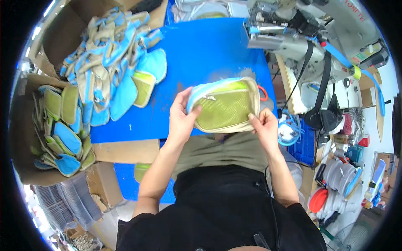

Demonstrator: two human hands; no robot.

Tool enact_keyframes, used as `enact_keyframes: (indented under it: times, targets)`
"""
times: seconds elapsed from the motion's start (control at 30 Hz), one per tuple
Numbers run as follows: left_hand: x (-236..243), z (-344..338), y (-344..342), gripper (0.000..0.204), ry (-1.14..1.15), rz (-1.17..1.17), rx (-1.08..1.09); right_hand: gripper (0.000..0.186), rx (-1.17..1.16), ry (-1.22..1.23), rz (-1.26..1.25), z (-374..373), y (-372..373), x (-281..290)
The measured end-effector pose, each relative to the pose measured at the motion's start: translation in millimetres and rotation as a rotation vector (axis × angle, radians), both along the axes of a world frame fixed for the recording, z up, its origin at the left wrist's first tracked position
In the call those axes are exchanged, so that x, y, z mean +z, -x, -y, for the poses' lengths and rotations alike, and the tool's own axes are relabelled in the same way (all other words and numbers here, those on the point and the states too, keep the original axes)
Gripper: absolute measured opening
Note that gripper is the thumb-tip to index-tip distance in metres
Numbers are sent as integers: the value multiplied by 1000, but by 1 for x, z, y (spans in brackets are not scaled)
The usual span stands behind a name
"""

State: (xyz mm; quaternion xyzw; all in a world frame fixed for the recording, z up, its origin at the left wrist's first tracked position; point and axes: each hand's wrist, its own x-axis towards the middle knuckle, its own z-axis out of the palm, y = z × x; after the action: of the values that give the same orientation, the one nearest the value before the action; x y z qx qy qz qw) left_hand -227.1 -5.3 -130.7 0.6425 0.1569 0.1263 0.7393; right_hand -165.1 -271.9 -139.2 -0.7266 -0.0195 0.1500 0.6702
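Between my hands is a small zippered fabric pouch (224,111) with a green mesh face, beige edging and a light-blue side. My left hand (182,119) grips its left edge, thumb on the front and fingers behind. At the lower right corner, my right hand (266,127) pinches the beige edge. The pouch is held up over the near edge of the blue table (201,50), above my lap. An orange ring-shaped handle (263,93) shows just right of the pouch, partly hidden by it.
Blue-and-beige sewn pieces (109,58) are heaped at the table's left. A cardboard box (21,125) of green and blue pouches (67,138) stands beside them. On the right are a sewing machine (284,44), hanging black straps (322,83) and rolls of white tape (341,178).
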Motion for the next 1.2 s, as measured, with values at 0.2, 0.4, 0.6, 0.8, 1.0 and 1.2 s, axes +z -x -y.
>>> enact_keyframes:
  times: [0.2, 0.4, 0.6, 0.8, 1.0, 1.2]
  targets:
    - [-13, -65, -122, 102, 289, 104, 328, 24, 50, -269, -103, -3, 23, 21]
    - [-47, -14, -91, 92, -110, -15, 283, 29, 48, -238, -82, 19, 52, 15]
    - [-65, -14, -64, 38, -90, -57, 130, 22, 147, -176, -218, 24, 74, -11]
    - [-57, 2, -34, 31, -181, -72, -23, 17, 228, -144, -165, 20, 89, -18]
    - [-28, 0, -18, 24, -130, 21, -43, 18, 185, -89, -122, 30, 102, -6]
    - [-26, 0, 0, 26, -151, -17, -93, 18, 145, -56, -132, 36, 121, -9]
